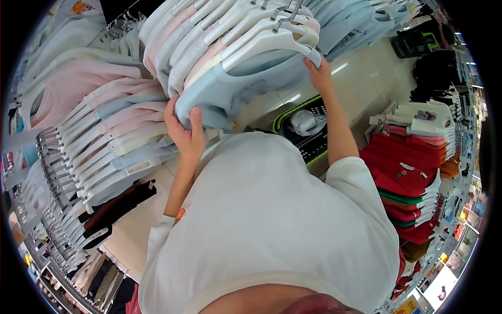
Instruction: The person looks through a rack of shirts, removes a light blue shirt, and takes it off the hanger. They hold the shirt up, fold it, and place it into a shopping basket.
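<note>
- I see the left hand (186, 131) grasping one shoulder of the light blue shirt (206, 91).
- I see the right hand (320, 74) gripping its other shoulder.
- The shirt hangs on a white hanger (282, 40), before a row of pastel shirts (180, 49).
- Below, I spot a black basket (315, 152) containing a pale bundle (307, 123).

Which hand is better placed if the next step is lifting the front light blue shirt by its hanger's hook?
Probably the right hand: it grips the light blue shirt near one end of the white hanger, closer to the hook. The left hand is at the opposite side, farther away.
</note>
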A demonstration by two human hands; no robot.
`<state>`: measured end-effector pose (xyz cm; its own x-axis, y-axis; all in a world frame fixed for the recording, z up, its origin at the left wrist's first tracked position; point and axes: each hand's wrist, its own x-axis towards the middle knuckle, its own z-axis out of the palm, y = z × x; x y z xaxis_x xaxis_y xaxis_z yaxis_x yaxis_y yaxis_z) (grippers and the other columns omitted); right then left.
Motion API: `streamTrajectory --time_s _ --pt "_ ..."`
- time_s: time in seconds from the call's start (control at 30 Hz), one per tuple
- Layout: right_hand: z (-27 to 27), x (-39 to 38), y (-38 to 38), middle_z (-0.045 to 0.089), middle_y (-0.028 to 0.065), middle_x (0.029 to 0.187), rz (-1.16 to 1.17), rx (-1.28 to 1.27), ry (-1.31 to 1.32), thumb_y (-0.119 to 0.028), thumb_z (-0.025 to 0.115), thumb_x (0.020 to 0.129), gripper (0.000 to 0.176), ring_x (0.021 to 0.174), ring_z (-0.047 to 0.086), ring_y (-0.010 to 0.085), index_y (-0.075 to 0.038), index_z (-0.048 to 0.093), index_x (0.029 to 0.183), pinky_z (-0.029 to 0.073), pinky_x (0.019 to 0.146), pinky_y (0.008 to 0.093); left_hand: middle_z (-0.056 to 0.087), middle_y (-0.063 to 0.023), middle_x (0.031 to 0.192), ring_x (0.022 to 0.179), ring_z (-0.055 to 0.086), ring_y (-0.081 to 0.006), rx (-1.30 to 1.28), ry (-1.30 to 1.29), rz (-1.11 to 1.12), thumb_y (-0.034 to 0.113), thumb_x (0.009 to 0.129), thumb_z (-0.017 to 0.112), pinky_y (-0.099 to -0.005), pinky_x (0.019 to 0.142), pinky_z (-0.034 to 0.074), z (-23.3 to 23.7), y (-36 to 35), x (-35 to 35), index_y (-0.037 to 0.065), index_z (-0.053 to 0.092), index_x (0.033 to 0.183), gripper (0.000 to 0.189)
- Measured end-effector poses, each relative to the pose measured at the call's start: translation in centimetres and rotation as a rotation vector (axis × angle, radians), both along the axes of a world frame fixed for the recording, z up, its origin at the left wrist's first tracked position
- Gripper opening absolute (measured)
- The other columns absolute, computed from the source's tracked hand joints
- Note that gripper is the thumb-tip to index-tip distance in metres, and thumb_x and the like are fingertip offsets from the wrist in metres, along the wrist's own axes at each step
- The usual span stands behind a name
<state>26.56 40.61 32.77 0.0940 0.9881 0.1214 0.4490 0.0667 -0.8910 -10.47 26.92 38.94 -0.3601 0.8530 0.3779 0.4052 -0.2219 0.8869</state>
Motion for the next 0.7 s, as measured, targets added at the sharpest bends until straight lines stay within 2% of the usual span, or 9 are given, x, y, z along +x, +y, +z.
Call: streamTrajectory --time_s 0.07,0.17,0.27,0.37,0.47,0.57,0.67,0.7 --pt "-2.5 0.1 -0.8 0.059 -0.0029 0.078 -0.135 -0.120 -0.087 -0.034 0.064 0.097 0.032 0.075 0.053 0.0092 -0.002 0.065 0.096 0.042 0.065 0.0273 0.052 -0.0172 0.127 0.112 0.052 -0.0226 -0.007 0.020 0.002 0.025 0.096 0.064 -0.0343 0.098 0.041 -0.1 -0.1 -0.2 -0.005 0.045 0.136 0.053" --pt "-5.7 -0.8 -1.3 0.059 -0.0037 0.077 -0.153 -0.208 0.202 -0.039 0.059 0.099 0.039 0.073 0.053 0.0099 -0.001 0.065 0.094 0.042 0.063 0.0287 0.055 -0.0169 0.125 0.109 0.054 -0.0217 -0.014 0.040 0.032 0.026 0.096 0.064 -0.0331 0.096 0.043 -0.1 0.1 -0.7 -0.005 0.047 0.134 0.052" --pt "-5.6 -2.8 -1.0 0.059 -0.0034 0.079 -0.338 -0.177 0.634 -0.040 0.058 0.100 0.040 0.073 0.053 0.0089 -0.002 0.067 0.095 0.041 0.062 0.0285 0.060 -0.0154 0.119 0.103 0.058 -0.0203 -0.019 0.123 0.010 0.026 0.095 0.065 -0.0318 0.092 0.045 0.0 0.2 -1.0 -0.004 0.051 0.130 0.049" --pt "-3.0 -5.3 -1.4 0.066 0.0053 0.109 -0.285 -0.241 1.129 -0.047 0.061 0.096 0.052 0.092 0.062 0.0168 -0.001 0.060 0.120 0.051 0.082 0.0333 0.063 -0.0138 0.115 0.100 0.059 -0.0192 -0.007 0.145 0.023 0.025 0.095 0.065 -0.0315 0.090 0.047 0.6 0.7 -0.7 -0.003 0.054 0.127 0.044" --pt "-3.5 -5.1 -1.0 0.067 0.0035 0.108 -0.176 -0.161 1.012 -0.038 0.063 0.097 0.042 0.094 0.062 0.0168 -0.003 0.062 0.121 0.049 0.083 0.0323 0.065 -0.0143 0.112 0.096 0.062 -0.0206 -0.016 0.121 0.032 0.022 0.094 0.067 -0.0320 0.088 0.048 1.4 0.6 -0.4 -0.002 0.055 0.126 0.041" --pt "-3.3 -2.3 -0.3 0.068 0.0020 0.107 -0.192 -0.207 0.527 -0.031 0.066 0.095 0.038 0.093 0.062 0.0167 -0.003 0.064 0.120 0.048 0.081 0.0323 0.066 -0.0155 0.111 0.094 0.063 -0.0219 -0.038 0.170 -0.017 0.021 0.095 0.067 -0.0327 0.086 0.049 0.9 0.6 -1.0 0.000 0.055 0.127 0.041" --pt "0.3 -0.3 -0.7 0.070 0.0051 0.104 -0.171 -0.159 0.109 -0.030 0.070 0.091 0.041 0.088 0.063 0.0179 -0.004 0.065 0.122 0.048 0.079 0.0320 0.066 -0.0168 0.111 0.093 0.063 -0.0232 -0.042 0.208 -0.028 0.024 0.096 0.064 -0.0337 0.086 0.049 0.2 0.0 -0.1 0.002 0.055 0.128 0.040" --pt "1.5 0.2 -0.6 0.070 0.0093 0.100 -0.157 -0.082 -0.090 -0.032 0.075 0.085 0.056 0.085 0.064 0.0205 -0.005 0.059 0.131 0.050 0.077 0.0337 0.066 -0.0173 0.111 0.093 0.063 -0.0237 -0.039 0.214 -0.017 0.025 0.097 0.064 -0.0340 0.086 0.050 0.1 -0.2 0.3 0.002 0.055 0.128 0.040"
